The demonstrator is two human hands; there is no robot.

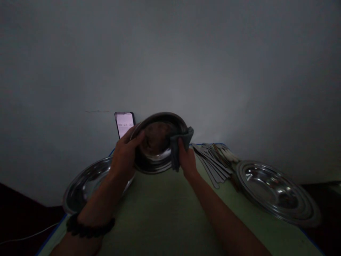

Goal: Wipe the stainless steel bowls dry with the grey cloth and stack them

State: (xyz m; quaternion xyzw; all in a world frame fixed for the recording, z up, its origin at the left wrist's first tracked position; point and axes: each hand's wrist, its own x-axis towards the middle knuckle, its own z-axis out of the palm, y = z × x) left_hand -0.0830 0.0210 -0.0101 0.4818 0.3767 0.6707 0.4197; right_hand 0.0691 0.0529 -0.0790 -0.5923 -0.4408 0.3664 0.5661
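A round stainless steel basin [157,156] is held up above the table, its inside tilted toward me. My left hand [125,153] grips its left rim, thumb over the inside edge. At the right rim, my right hand [188,156] is closed on a folded grey-blue cloth [175,149], which it presses over the edge of the basin. The right fingers behind the rim are hidden. A dark beaded bracelet circles my left wrist.
A larger steel basin [80,188] stands at the table's left edge, partly behind my left forearm. Stacked steel basins [277,192] sit at the right edge. Between them and my right hand lie several flat metal utensils [213,163]. A phone [124,123] leans against the wall behind the green table [160,220].
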